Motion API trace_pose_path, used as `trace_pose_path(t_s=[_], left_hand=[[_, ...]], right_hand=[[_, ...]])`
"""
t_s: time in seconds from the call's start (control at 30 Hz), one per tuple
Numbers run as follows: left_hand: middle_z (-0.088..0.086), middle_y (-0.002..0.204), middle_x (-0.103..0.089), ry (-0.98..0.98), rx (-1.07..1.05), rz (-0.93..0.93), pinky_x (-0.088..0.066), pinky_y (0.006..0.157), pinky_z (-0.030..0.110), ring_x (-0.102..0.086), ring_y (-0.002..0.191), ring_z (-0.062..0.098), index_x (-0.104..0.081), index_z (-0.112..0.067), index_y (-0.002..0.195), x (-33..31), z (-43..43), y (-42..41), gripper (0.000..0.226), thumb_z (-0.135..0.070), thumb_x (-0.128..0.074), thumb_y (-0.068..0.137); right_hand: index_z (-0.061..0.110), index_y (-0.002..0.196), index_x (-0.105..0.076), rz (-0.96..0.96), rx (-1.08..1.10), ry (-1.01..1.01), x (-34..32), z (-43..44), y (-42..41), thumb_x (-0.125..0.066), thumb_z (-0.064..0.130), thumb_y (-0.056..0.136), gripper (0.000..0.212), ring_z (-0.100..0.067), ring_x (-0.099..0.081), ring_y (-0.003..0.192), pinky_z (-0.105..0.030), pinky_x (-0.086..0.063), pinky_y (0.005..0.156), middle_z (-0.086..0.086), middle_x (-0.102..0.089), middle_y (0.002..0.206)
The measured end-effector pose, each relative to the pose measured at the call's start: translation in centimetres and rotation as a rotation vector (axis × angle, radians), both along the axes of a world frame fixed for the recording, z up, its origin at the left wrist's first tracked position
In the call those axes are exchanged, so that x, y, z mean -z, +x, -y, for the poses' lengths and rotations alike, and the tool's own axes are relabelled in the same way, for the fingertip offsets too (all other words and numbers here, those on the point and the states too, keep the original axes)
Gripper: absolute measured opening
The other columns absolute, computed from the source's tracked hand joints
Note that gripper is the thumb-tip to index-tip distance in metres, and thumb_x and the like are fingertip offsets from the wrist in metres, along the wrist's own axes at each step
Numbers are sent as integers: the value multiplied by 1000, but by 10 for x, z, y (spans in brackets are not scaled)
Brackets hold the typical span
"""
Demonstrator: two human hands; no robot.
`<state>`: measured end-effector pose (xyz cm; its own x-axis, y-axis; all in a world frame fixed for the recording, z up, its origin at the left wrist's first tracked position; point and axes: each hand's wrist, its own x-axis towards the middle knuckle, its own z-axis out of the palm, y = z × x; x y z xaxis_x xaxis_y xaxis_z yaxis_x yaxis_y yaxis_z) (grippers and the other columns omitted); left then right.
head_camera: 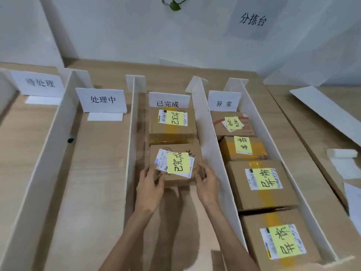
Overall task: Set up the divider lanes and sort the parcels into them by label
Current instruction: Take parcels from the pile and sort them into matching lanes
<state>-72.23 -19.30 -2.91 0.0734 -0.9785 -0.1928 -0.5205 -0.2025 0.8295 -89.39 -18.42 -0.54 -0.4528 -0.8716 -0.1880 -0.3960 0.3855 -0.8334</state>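
Observation:
White divider boards (130,122) split the wooden table into lanes, each with a folded paper sign at its far end. In the third lane, under the sign 已完成 (168,102), sits a brown parcel (172,132) with a yellow note. Just in front of it lies a second brown parcel (196,153) with the same yellow note. My left hand (149,184) grips its near left corner and my right hand (207,182) grips its near right corner. The fourth lane, signed 异常 (224,103), holds several parcels (259,194) with yellow notes.
The two left lanes, signed 待处理 (40,83) and 处理中 (102,99), hold no parcels. A spare white board (328,114) and a paper roll (342,153) lie on the table at the right. A sign hangs on the wall (253,19).

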Motion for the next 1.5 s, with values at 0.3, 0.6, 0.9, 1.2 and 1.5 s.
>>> trace_pose_path(t_s=[0.3,0.6,0.9,1.2,1.5], left_hand=[[2,148,-42,57,-37,18,-45,102,34,-56,121,23,-51,-27,140,29,27,-7,46,-13,-55,96],[0,153,-40,33,-119,34,-30,117,40,-17,151,18,-40,-18,148,15,11,-22,57,-8,-54,94],[1,151,-41,-73,-240,63,-32,114,32,-39,139,17,-40,-15,149,-28,-61,10,57,-23,-60,96],[-14,158,-25,-233,-423,211,-19,119,27,-19,148,7,-31,-25,153,-76,-142,139,64,-40,-57,98],[-3,163,-23,-246,-558,365,-23,119,39,-23,149,17,-29,-33,153,-102,-248,342,63,-46,-55,97]], right_hand=[[11,139,-51,82,-68,133,36,43,-9,-55,0,96,45,-19,-45,135,-11,-37,92,-1,-51,143],[22,140,-49,106,-270,70,37,33,-34,-55,14,98,44,-16,-39,140,-33,-35,114,4,-44,150],[19,144,-46,-52,-583,-58,-2,9,9,-50,18,98,46,-13,-23,146,-26,-23,113,2,-33,156],[17,148,-40,-92,-930,-168,-41,-40,159,-47,24,101,48,-14,-20,148,-25,-16,116,0,-27,159],[25,150,-35,-137,-1096,-277,-74,-126,370,-45,30,103,49,-17,-17,148,-34,-20,119,4,-20,162]])
